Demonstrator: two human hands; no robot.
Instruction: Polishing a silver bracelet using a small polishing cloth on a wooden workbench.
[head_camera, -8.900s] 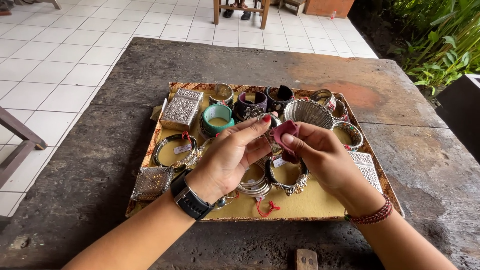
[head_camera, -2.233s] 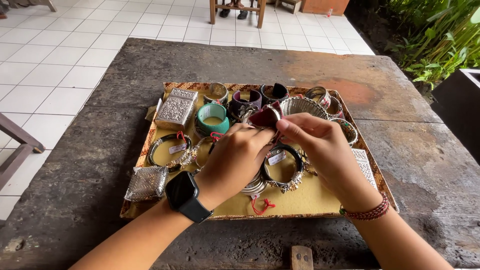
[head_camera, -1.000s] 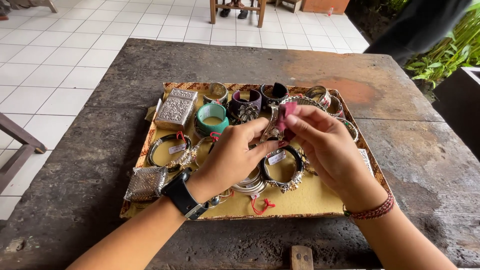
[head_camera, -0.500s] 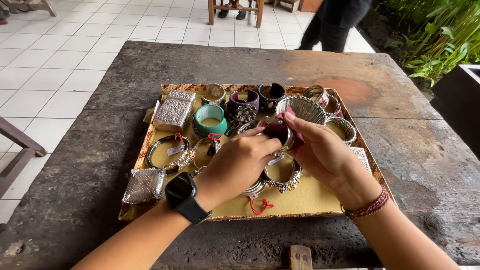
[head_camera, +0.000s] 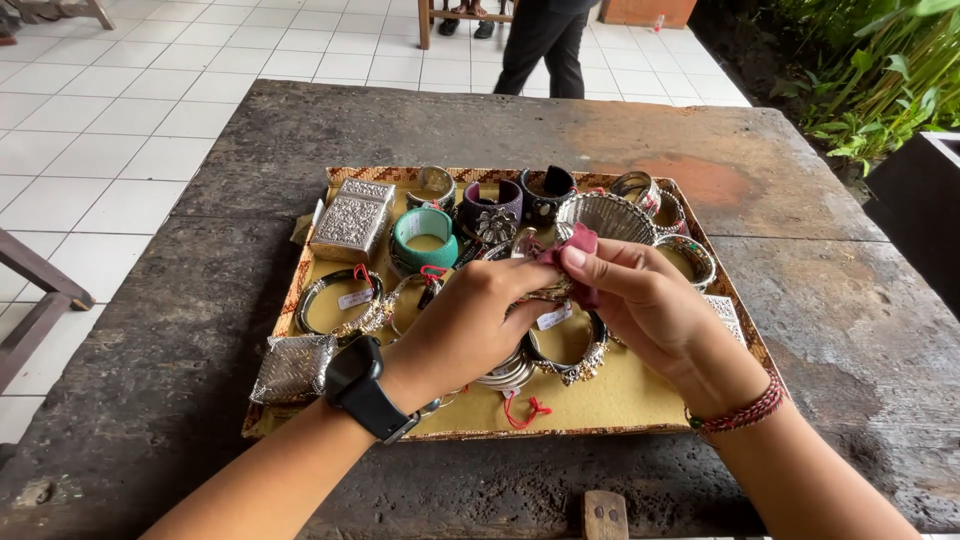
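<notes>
Both hands meet above a yellow-lined tray (head_camera: 640, 400) of bracelets. My left hand (head_camera: 470, 325), with a black watch on its wrist, pinches a silver bracelet (head_camera: 528, 245) that is mostly hidden by fingers. My right hand (head_camera: 640, 300) presses a small dark-pink cloth (head_camera: 580, 243) against that bracelet. A white tag (head_camera: 552, 317) hangs below my hands. Under them lie several silver bangles (head_camera: 565, 360). A turquoise bangle (head_camera: 425, 235) and an embossed silver box (head_camera: 352, 218) sit to the left.
The tray rests on a dark weathered wooden table (head_camera: 850, 300). A flat silver woven pouch (head_camera: 293, 366) lies at the tray's near-left corner. A person in dark trousers (head_camera: 545, 45) stands beyond the far table edge on white tiles. Green plants (head_camera: 880, 70) grow at right.
My hands stay together on the bracelet, the cloth shifting over it. A person in dark trousers has walked into view behind the table, moving left.
</notes>
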